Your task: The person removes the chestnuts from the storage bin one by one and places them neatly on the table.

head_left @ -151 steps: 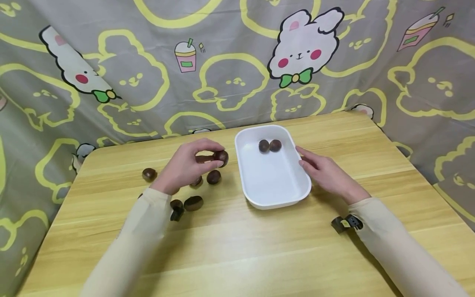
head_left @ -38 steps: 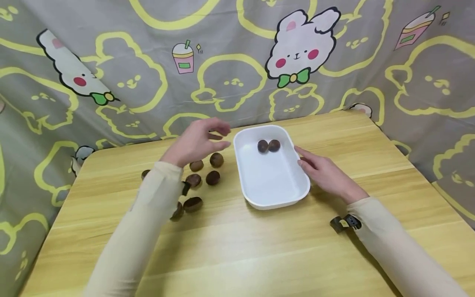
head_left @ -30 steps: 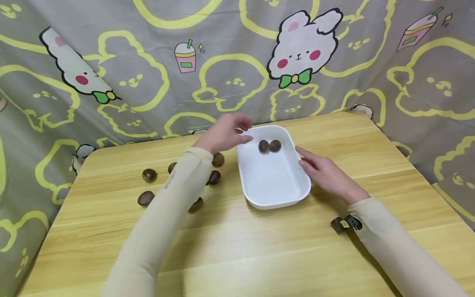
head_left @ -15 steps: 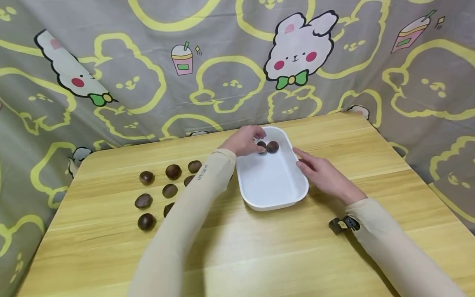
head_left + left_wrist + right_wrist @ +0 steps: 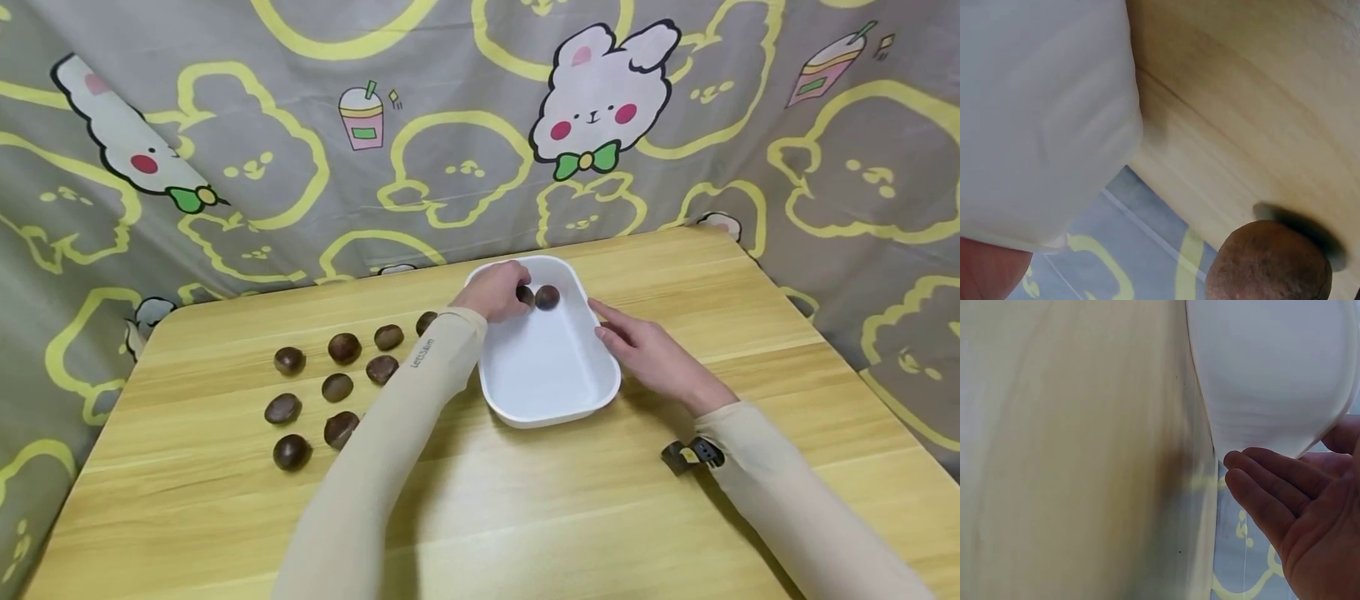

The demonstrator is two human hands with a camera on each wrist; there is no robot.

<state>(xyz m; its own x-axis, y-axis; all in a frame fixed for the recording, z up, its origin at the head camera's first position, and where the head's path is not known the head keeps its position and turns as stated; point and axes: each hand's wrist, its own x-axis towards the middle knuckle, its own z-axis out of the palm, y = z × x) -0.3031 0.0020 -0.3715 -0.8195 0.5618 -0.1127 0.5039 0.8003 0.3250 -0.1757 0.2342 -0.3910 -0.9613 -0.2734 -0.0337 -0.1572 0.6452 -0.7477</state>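
A white rectangular tray [image 5: 543, 367] stands on the wooden table. Two brown chestnuts lie near its far end. My left hand [image 5: 495, 290] reaches over the left rim and pinches the left chestnut [image 5: 526, 296] between thumb and fingers, which partly cover it. Right beside that one sits the other chestnut [image 5: 547, 297]. My right hand [image 5: 637, 346] touches the tray's right side; in the right wrist view its nearly straight fingers [image 5: 1279, 484] lie against the outer wall, thumb near the rim. The left wrist view has the tray's outer wall [image 5: 1054, 119] filling its left side.
Left of the tray, several chestnuts [image 5: 337, 387] are laid out in rough rows on the table [image 5: 480, 508]; my left sleeve [image 5: 405, 425] crosses over the right part of them. A patterned grey curtain [image 5: 450, 83] hangs behind the table. A black strap [image 5: 692, 456] sits at my right wrist.
My left hand set down a chestnut at the rows' right end, moved right over the tray empty, and has closed its fingers on the left chestnut there. The right hand stays at the tray.
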